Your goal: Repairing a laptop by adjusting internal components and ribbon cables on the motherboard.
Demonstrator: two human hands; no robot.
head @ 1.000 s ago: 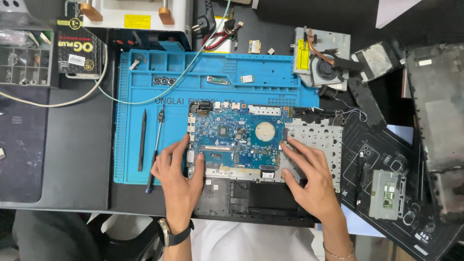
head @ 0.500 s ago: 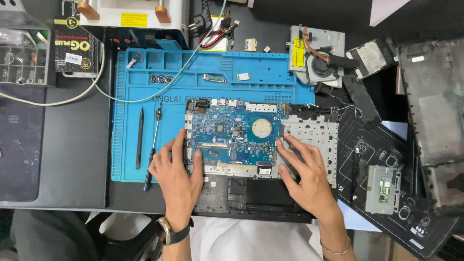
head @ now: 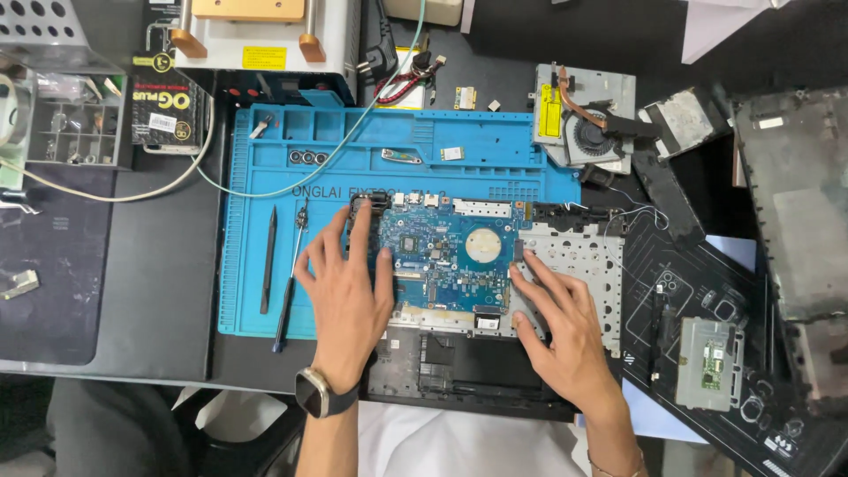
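Note:
An opened laptop base (head: pixel 495 367) lies on a blue work mat (head: pixel 371 163) with a blue motherboard (head: pixel 446 252) seated in it. My left hand (head: pixel 349 291) rests flat on the motherboard's left edge, fingers spread and reaching toward its upper left corner. My right hand (head: pixel 561 322) lies on the right side, fingertips touching the board's right edge and the perforated metal plate (head: pixel 583 261). Neither hand holds anything. A watch sits on my left wrist.
A black spudger (head: pixel 268 261) and a screwdriver (head: pixel 291 274) lie left of my left hand. A fan with heat pipe (head: pixel 592 132), a laptop cover (head: pixel 795 230), a small green board (head: pixel 711 362), a parts box (head: pixel 62 124) and white cables surround the mat.
Both hands have slid up along the motherboard's sides, the left reaching toward the upper left corner. The view has shifted slightly.

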